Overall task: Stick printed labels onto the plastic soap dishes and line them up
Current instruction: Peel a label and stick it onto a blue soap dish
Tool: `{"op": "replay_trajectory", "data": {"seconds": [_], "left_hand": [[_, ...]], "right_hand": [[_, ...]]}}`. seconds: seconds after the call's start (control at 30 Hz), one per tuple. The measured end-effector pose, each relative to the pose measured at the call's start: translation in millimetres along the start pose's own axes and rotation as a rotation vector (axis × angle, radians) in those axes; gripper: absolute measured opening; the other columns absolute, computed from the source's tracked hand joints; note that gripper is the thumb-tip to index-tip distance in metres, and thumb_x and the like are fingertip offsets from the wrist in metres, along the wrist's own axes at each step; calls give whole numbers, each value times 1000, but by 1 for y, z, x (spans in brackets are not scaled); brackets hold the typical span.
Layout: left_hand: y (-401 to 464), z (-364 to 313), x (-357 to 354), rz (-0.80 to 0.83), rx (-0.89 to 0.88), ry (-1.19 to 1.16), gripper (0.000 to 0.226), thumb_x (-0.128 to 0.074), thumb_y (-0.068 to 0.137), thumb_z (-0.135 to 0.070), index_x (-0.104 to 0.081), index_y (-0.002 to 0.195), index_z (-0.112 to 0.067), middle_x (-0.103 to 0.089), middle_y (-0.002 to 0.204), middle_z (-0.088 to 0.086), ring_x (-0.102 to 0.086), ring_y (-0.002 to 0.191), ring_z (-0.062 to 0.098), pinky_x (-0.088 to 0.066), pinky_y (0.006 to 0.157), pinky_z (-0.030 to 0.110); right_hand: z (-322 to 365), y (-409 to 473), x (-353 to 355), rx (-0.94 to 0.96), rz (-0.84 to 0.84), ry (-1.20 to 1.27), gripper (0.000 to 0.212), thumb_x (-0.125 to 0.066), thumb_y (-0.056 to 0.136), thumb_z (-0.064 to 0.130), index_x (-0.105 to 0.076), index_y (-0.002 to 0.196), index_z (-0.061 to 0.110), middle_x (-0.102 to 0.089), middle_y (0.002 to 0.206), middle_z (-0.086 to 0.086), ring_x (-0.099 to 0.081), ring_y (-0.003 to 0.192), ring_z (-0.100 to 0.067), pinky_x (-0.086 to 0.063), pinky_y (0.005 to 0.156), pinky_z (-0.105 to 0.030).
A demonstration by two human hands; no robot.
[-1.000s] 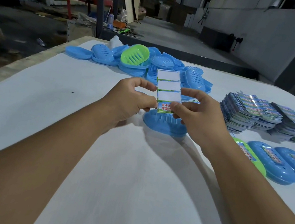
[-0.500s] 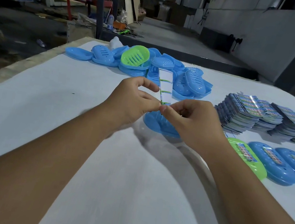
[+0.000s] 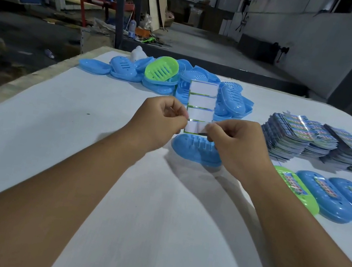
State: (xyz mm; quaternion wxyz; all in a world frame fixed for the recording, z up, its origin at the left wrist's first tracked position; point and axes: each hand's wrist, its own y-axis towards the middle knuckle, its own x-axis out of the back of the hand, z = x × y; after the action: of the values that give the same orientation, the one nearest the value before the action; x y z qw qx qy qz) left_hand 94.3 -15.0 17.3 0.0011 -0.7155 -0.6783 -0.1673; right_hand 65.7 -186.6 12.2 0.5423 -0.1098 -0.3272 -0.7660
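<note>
Both hands pinch the lower end of a label strip (image 3: 200,104) held upright above the white table (image 3: 52,135), the left hand (image 3: 160,123) at its left edge and the right hand (image 3: 236,144) at its right, fingers curled tight. Directly beneath the grip lies a blue soap dish (image 3: 191,150). Behind it sits a heap of unlabelled dishes (image 3: 163,77); to the right, label stacks (image 3: 310,140) and a row of labelled dishes (image 3: 335,199).
</note>
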Motion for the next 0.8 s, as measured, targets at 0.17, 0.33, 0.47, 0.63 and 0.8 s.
{"op": "replay_trajectory", "data": {"seconds": [0.17, 0.33, 0.47, 0.63, 0.8], "left_hand": [[5, 0, 3, -87, 98, -64, 11, -69, 85, -19, -79, 85, -21, -76, 75, -5, -70, 71, 4, -54, 72, 23], [6, 1, 7, -76, 79, -72, 14, -80, 80, -11, -76, 91, -18, -77, 75, -5, -74, 73, 7, -52, 69, 18], [7, 0, 13, -133, 83, 52, 17, -78, 76, -11, -77, 88, -23, -76, 72, -9, -71, 68, 1, -50, 63, 15], [11, 4, 29, -200, 95, 324, 10, -71, 76, -20, -77, 83, -22, -74, 82, -7, -68, 83, 13, -55, 72, 28], [13, 12, 36, -147, 120, 859, 15, -66, 85, -25, -70, 98, -18, -69, 99, 3, -62, 94, 24, -47, 74, 30]], "right_hand": [[-3, 4, 3, -76, -48, 67, 28, -61, 84, 24, -68, 78, -3, -53, 62, -9, -41, 59, -11, -34, 57, -27], [-6, 7, 7, -131, -107, 61, 27, -62, 82, 25, -69, 75, 0, -61, 72, -21, -42, 58, -11, -37, 59, -28], [-9, 9, 9, -173, -131, -14, 31, -60, 81, 26, -65, 74, -3, -42, 57, -5, -30, 53, -15, -30, 55, -29], [-10, 10, 9, -170, -161, -42, 34, -57, 79, 28, -64, 79, -5, -40, 59, -4, -25, 54, -14, -28, 55, -29], [-6, 6, 6, -130, -136, -61, 34, -56, 74, 36, -66, 75, 3, -59, 70, -17, -34, 55, -12, -36, 55, -30]]}}
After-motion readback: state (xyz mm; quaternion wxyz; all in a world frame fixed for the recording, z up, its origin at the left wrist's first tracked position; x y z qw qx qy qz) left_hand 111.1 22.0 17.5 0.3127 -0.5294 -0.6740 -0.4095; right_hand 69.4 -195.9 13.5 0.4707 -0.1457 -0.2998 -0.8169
